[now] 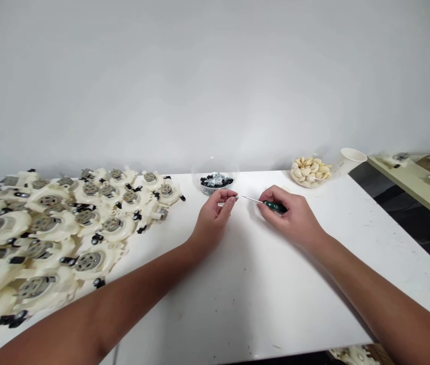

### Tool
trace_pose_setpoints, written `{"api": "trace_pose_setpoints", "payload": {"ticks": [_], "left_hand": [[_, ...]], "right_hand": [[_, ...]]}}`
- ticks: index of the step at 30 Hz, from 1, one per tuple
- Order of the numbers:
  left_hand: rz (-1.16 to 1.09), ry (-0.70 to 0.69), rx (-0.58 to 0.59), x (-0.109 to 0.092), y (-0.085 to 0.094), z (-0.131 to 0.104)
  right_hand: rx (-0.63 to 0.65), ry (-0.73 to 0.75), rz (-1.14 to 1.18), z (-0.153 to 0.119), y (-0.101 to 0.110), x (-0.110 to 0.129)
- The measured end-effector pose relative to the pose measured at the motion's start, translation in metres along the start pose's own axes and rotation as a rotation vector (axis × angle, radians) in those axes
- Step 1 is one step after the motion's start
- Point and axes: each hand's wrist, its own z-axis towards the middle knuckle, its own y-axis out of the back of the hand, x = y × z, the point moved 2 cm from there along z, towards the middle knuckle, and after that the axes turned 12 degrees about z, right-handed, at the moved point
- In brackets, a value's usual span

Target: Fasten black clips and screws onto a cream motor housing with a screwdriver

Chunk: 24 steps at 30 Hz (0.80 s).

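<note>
My right hand (288,210) is closed around the green handle of a small screwdriver (274,206). Its thin metal shaft points left toward the fingertips of my left hand (217,213). Those fingers are pinched on a tiny shiny piece (236,197), too small to name. A little gap shows between the shaft's tip and this piece. Just behind my left hand stands a clear plastic bowl (199,182) with small black and clear parts in it.
Many cream plastic housings with grey metal motors (112,223) cover the left of the white table (215,314). At the back right are a clear bowl of cream, rounded pieces (311,172) and a tilted white cup (351,159). A shelf (420,187) with more parts stands beyond the right edge.
</note>
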Motion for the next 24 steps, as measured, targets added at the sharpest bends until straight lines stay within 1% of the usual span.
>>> {"api": "trace_pose_setpoints", "payload": {"ticks": [4, 9, 19, 24], "left_hand": [[0.009, 0.014, -0.011, -0.0023, 0.0002, -0.0005], [0.022, 0.003, -0.016, -0.0018, -0.0003, -0.0009], [0.037, -0.014, 0.007, 0.0019, -0.0003, -0.0004], [0.035, -0.019, 0.007, 0.0013, -0.0009, -0.0006]], "right_hand": [[-0.029, 0.096, -0.048, 0.0006, -0.0003, 0.0002], [-0.082, 0.179, -0.013, -0.0001, -0.0003, 0.0005], [-0.077, 0.157, -0.006, -0.0004, -0.0001, -0.0026], [-0.060, 0.171, -0.011, 0.0002, 0.0015, -0.0018]]}}
